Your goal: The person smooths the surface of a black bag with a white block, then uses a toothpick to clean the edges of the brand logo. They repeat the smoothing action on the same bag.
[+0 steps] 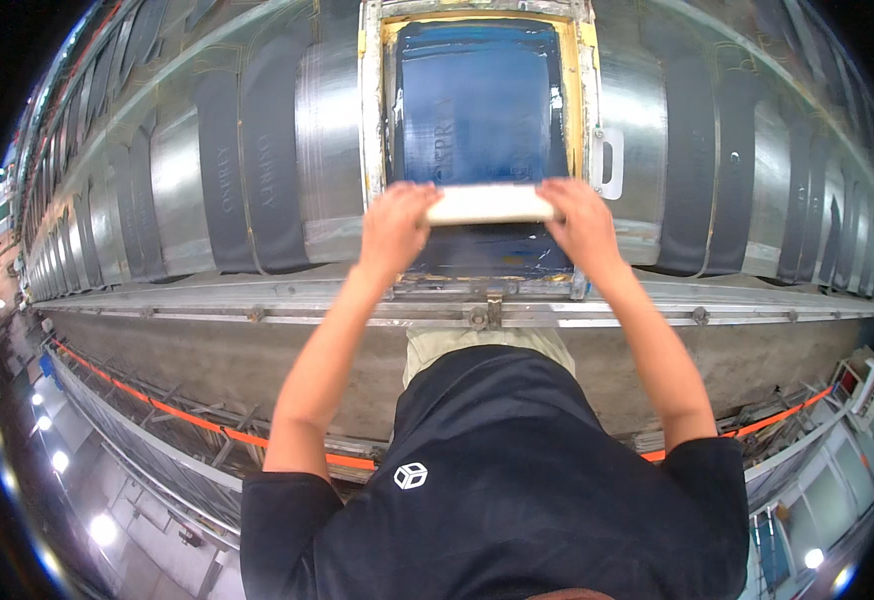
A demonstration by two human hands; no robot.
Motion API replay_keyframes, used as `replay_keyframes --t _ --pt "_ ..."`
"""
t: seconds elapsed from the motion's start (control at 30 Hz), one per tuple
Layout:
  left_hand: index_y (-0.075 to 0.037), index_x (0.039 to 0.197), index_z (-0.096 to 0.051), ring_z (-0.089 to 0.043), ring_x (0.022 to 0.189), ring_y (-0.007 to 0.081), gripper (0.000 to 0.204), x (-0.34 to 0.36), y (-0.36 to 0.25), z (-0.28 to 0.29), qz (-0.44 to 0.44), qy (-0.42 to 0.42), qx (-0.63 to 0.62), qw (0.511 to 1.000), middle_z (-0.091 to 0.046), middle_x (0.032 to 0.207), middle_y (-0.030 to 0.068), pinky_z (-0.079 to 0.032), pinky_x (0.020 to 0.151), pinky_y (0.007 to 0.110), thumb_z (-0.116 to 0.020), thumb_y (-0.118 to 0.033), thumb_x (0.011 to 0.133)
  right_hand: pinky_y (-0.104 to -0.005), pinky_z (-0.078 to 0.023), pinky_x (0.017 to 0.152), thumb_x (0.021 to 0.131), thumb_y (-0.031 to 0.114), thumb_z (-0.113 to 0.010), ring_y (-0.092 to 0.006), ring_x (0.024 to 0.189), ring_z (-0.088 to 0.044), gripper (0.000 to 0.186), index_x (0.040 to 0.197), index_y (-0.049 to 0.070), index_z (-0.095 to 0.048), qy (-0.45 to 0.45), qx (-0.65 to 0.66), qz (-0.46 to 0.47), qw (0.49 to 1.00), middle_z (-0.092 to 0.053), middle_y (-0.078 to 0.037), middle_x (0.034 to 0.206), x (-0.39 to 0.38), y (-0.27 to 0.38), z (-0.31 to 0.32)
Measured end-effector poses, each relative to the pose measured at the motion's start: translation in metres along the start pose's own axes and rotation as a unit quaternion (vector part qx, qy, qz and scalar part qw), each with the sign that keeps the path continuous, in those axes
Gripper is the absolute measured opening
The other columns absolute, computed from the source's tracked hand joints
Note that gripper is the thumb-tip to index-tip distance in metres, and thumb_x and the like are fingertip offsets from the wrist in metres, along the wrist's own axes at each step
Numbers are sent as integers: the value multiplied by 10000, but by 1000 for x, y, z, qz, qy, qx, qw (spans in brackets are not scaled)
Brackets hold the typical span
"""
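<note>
A cream-coloured squeegee lies crosswise over the near part of a screen printing frame. My left hand grips its left end and my right hand its right end, both with fingers curled round it. Inside the frame is a blue mesh, with dark ink smears along its edges and faint lettering showing. Beyond the squeegee the mesh looks evenly blue; a darker strip shows on the near side. The squeegee's lower edge is hidden.
Dark fabric pieces lie in pairs on the shiny metal table, with more to the right. A white handle-like piece sits beside the frame. Along the table's near edge runs a metal rail with bolts.
</note>
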State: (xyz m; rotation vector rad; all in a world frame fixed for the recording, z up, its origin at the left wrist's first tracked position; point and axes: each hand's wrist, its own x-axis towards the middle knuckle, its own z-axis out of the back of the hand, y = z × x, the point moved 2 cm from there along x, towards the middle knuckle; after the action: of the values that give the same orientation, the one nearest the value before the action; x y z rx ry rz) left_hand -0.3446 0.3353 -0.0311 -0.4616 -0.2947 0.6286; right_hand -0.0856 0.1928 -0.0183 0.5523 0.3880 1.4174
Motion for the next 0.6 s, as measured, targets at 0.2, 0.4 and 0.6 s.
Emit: replay_keyframes --t 0.2,0.4,0.6 --pt "-206 1215 -706 -685 999 316 380 175 81 13 64 93 31 993 -728 1088 94 -549 874 413 -755 -227 839 -427 -522 915 833 184 -720 -330 1053 -643 273 1096 108 -726 4 -36 -30 999 -701 -129 1077 168 -83 16" --pt "-225 1106 -761 -696 959 320 333 268 115 17 27 107 25 994 -744 999 97 -551 841 427 -785 -354 800 -446 -539 864 814 246 -754 -370 955 -679 317 1087 86 -742 17 -78 -60 995 -724 -175 977 251 -112 39" --pt "-259 1166 -742 -676 1007 276 427 208 95 -19 64 51 68 994 -734 1088 31 -547 873 397 -783 -151 755 -422 -522 936 743 119 -772 -346 1047 -654 325 1066 92 -743 -36 -35 -37 998 -715 -138 1072 188 -108 9"
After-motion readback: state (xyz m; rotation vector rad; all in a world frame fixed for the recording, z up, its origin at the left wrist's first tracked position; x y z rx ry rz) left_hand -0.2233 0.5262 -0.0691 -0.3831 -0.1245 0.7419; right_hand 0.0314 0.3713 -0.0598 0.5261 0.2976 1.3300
